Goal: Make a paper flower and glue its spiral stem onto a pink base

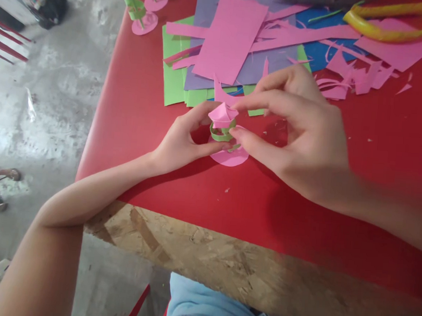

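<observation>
A small paper flower (223,114) with a folded pink head and curled green strips below it stands upright on a round pink paper base (229,158), on the red table. My left hand (183,139) holds it from the left, thumb low by the green part and fingers behind the head. From the right, my right hand (296,130) has its thumb against the green strip and its index finger at the edge of the pink head. Its other fingers are curled. The fingers partly cover the stem.
Pink paper scraps (357,77) and a pink sheet (230,39) lie over green, purple and blue sheets. Yellow-handled scissors (396,38) rest at the back right. Other green-and-pink paper pieces (144,23) stand near the table's (123,123) left edge.
</observation>
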Motion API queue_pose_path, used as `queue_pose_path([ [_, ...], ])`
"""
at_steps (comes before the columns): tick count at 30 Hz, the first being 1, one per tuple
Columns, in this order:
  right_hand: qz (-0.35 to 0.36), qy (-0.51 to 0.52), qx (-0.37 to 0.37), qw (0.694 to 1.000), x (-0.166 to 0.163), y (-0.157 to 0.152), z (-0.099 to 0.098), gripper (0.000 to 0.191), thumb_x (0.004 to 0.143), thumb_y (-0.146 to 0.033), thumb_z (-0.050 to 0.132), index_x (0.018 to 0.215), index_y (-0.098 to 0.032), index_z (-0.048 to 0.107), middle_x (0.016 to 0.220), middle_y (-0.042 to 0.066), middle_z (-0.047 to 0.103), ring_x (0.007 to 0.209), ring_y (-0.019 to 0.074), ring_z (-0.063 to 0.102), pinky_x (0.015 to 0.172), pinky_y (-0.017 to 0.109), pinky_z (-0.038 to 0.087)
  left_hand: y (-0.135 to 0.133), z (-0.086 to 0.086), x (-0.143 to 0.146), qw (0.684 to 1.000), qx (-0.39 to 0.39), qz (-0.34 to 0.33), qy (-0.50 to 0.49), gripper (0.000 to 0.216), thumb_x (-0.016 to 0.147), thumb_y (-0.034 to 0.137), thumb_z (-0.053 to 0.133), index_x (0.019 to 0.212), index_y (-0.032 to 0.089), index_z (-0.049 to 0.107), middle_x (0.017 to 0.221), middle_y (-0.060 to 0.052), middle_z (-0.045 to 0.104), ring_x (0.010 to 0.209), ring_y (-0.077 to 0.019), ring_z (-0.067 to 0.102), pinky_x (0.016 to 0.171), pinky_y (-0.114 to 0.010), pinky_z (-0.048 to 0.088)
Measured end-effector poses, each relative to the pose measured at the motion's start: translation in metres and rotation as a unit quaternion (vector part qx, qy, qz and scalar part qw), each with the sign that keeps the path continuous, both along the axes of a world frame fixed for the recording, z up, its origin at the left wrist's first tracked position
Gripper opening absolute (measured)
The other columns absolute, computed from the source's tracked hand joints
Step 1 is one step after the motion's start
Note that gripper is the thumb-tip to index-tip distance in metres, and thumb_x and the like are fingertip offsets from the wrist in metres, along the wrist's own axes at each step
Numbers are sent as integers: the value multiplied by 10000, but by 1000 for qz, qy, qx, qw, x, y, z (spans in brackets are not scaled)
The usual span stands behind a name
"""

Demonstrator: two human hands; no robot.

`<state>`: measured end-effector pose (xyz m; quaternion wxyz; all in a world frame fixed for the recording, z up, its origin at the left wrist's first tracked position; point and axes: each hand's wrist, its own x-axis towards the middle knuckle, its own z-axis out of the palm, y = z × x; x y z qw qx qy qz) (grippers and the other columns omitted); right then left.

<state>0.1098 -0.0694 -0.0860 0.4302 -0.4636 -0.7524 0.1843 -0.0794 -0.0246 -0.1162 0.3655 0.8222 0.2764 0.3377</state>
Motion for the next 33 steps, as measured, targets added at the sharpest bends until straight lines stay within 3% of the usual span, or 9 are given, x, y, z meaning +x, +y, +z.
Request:
queue_pose_path([
  [10, 35, 3, -9, 999, -3, 8, 3, 91, 819, -213, 622, 869, -183, 692, 944, 36, 575, 936, 113, 570, 756, 218, 514, -1, 2, 1, 1000, -6, -2, 4, 368, 787, 410, 671, 1098, 268, 534, 1041, -18, 634, 963, -174, 671, 856, -369, 592],
  [21, 7, -9, -31, 999, -4, 7, 7, 59, 811, -217, 639, 841, -222, 690, 924, 14, 580, 916, 103, 566, 692, 193, 499, -1, 4, 2, 999, -50, 2, -2, 447, 714, 464, 729, 1067, 280, 526, 1079, -11, 630, 1055, -208, 642, 936, -420, 557],
  [27, 13, 8, -53, 998, -3, 9, 6, 49, 796, -232, 663, 828, -214, 695, 911, 19, 565, 907, 82, 552, 747, 178, 501, 2, 5, 2, 997, 65, 17, -36, 539, 700, 483, 736, 1136, 301, 476, 1143, -27, 563, 1143, -220, 579, 990, -423, 515],
  [33, 26, 11, -41, 999, 1, 10, 3, 87, 805, -306, 657, 858, -243, 686, 930, 2, 557, 926, 95, 539, 767, 206, 516, 3, 10, 1, 988, 148, 25, -41, 176, 811, 369, 657, 868, 234, 558, 1055, -27, 550, 1081, -168, 559, 966, -371, 514],
])
